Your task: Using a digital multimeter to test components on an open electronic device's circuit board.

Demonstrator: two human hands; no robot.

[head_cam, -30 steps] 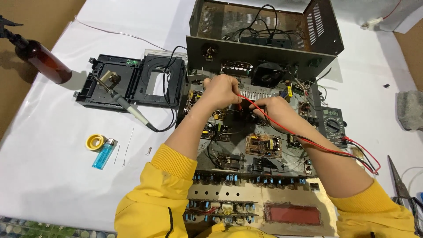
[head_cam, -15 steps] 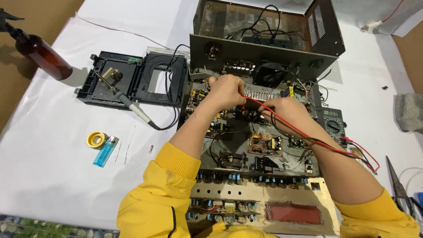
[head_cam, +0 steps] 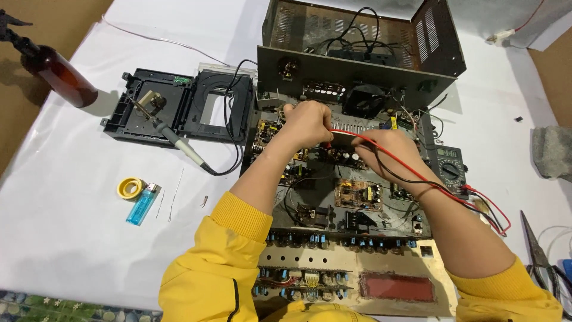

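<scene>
Red lead gripped by both hands, crowded over the circuit board.

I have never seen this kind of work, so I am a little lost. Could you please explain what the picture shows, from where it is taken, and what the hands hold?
The picture comes from a camera on the person's head, looking down at their own arms in yellow sleeves. On a table under a white sheet lies an opened electronic device with its circuit boards showing. The left hand and the right hand are close together over the boards. A red wire and a black one run from the hands to a small dark meter with a dial at the right; the tips themselves are hidden by the fingers. To the left lie a soldering iron on a black open case, a yellow roll, a blue lighter and a brown bottle.
</scene>
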